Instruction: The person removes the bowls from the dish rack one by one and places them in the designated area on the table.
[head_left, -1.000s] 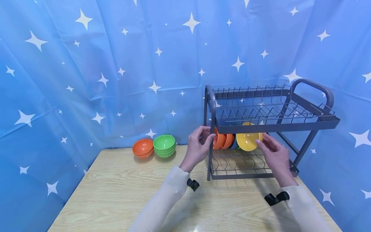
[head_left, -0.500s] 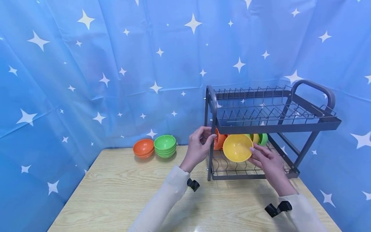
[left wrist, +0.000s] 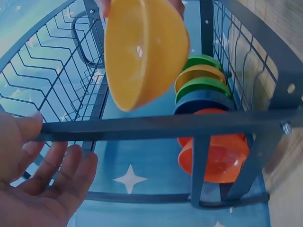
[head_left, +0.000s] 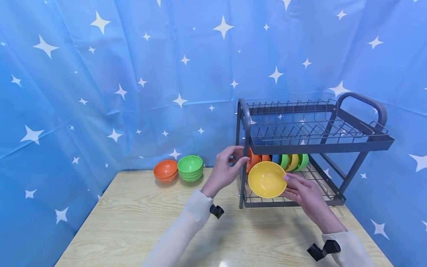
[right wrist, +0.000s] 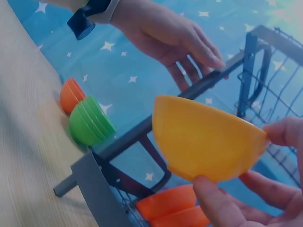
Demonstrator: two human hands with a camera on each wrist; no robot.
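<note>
My right hand pinches a yellow bowl by its right rim, thumb at the edge and fingers underneath. The bowl hangs in front of the lower tier of a dark two-tier dish rack, its inside facing me. My left hand holds the rack's front left post, thumb on the near side and fingers behind, as the left wrist view shows the post beside them. On the lower tier stand orange bowls, a blue bowl, green bowls and another yellow bowl, all on edge in a row.
Left of the rack, an orange bowl stack stands beside a green bowl stack at the back of the wooden table. A blue starry curtain hangs behind. The rack's upper wire tier overhangs the lower one.
My right hand has drawn the yellow bowl out of the lower tier, toward me and to the left, uncovering the bowls behind. My left hand has stayed at the post.
</note>
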